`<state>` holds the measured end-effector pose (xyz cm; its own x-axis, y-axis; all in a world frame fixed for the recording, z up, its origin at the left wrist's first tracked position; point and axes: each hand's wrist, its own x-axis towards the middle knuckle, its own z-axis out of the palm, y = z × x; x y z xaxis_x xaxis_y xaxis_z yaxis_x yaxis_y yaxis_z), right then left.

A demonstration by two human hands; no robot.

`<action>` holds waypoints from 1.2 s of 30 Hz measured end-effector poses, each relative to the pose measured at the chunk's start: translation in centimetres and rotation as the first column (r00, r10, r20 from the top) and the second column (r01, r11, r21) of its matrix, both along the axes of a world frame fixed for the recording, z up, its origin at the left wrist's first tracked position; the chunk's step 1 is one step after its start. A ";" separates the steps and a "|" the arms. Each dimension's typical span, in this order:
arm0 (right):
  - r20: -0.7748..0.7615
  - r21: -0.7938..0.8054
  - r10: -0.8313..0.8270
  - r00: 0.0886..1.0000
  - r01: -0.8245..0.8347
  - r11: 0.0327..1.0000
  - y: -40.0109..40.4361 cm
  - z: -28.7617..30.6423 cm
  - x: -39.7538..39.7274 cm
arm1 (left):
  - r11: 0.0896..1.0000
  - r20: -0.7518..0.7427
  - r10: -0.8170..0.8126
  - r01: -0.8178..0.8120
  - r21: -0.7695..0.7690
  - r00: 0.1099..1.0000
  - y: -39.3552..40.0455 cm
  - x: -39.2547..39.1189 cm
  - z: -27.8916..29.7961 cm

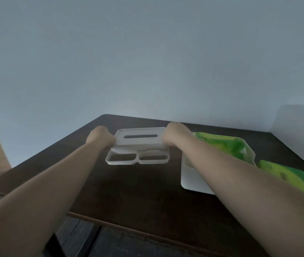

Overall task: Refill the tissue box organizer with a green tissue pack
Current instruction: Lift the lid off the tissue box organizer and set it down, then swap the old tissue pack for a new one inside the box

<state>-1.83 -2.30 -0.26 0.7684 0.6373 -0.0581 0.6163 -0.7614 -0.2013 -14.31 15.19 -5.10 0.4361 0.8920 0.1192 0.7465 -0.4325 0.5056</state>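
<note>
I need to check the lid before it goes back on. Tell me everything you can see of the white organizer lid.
The white organizer lid looks like matte plastic with rounded corners. Its raised rear section has one long narrow slot; the lower front section has two open oval-cornered compartments. It sits tilted over the dark table, left of the white base. The left hand and right hand each grip one end.
</note>
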 end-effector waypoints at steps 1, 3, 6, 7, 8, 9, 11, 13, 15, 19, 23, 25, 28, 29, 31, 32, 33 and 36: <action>0.008 -0.052 0.012 1.000 -0.012 0.999 0.7 -0.4 -0.3 | 1.000 -0.023 0.002 -0.002 -0.006 1.000 0.4 -0.2 -0.6; -0.013 -0.102 0.031 0.999 -0.032 0.994 2.0 -1.4 -0.7 | 1.000 -0.048 0.016 -0.017 -0.021 0.999 1.2 -0.8 -1.6; -0.070 -0.127 0.036 0.997 -0.045 0.991 3.1 -3.0 -1.1 | 0.999 -0.059 0.031 -0.033 -0.032 0.998 2.2 -1.4 -2.8; -0.086 -0.120 0.030 0.996 -0.041 0.992 3.3 -3.5 -1.2 | 0.999 -0.059 0.033 -0.036 -0.034 0.998 2.4 -1.5 -3.1; -0.104 -0.104 0.025 0.994 -0.036 0.994 3.5 -4.1 -1.1 | 0.999 -0.060 0.034 -0.037 -0.035 0.998 2.6 -1.6 -3.3; -0.111 -0.092 0.027 0.994 -0.037 0.995 3.6 -4.5 -1.1 | 0.999 -0.061 0.034 -0.036 -0.035 0.998 2.8 -1.6 -3.5; -0.103 -0.086 0.026 0.994 -0.035 0.996 3.7 -5.0 -1.0 | 0.999 -0.063 0.026 -0.028 -0.042 0.998 3.1 -1.7 -3.9; -0.094 -0.103 0.011 0.995 -0.020 0.994 3.6 -5.3 -0.9 | 0.999 -0.059 0.014 -0.017 -0.049 0.998 3.2 -1.6 -4.2; -0.084 -0.118 0.004 0.996 -0.014 0.993 3.6 -5.3 -0.8 | 0.998 -0.050 0.009 -0.012 -0.055 0.999 3.1 -1.4 -4.4; -0.071 -0.140 0.022 0.997 -0.031 0.990 3.5 -5.1 -0.6 | 0.999 -0.064 0.008 -0.010 -0.034 0.998 2.5 -1.1 -4.2; -0.044 -0.145 0.062 0.997 -0.068 0.987 3.2 -4.3 -0.9 | 0.998 -0.048 0.015 -0.013 0.059 0.999 1.3 -1.2 -3.4; -0.039 -0.083 0.076 0.996 -0.079 0.993 2.7 -3.3 -1.2 | 0.996 -0.036 -0.003 0.007 0.093 0.999 0.5 -1.0 -2.7; -0.011 0.141 0.079 0.997 -0.077 0.987 0.8 -1.4 -0.8 | 0.994 -0.010 -0.055 0.056 0.099 0.998 -1.1 -0.2 -1.4; 0.013 0.219 0.071 0.997 -0.072 0.973 -0.2 -0.7 -0.4 | 0.991 -0.003 -0.083 0.082 0.101 0.997 -1.7 0.3 -1.0; 0.059 0.353 0.025 0.998 -0.045 0.934 -2.5 0.6 0.8 | 0.985 0.015 -0.145 0.143 0.096 0.989 -3.3 1.4 -0.2; 0.080 0.412 -0.011 0.997 -0.023 0.911 -3.9 1.1 1.6 | 0.982 0.029 -0.171 0.168 0.089 0.985 -4.2 2.0 0.2; 0.099 0.464 -0.062 0.993 0.009 0.886 -5.4 1.5 2.6 | 0.978 0.051 -0.197 0.193 0.077 0.979 -5.2 2.8 0.6; 0.072 0.560 -0.253 0.965 0.171 0.811 -9.8 1.9 5.2 | 0.958 0.106 -0.285 0.280 0.064 0.953 -8.3 5.1 1.7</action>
<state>3.40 -12.12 1.63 0.8618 0.3535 0.3639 0.5049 -0.6669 -0.5480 -9.17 6.87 -3.38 0.6508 0.7264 0.2212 0.5296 -0.6429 0.5533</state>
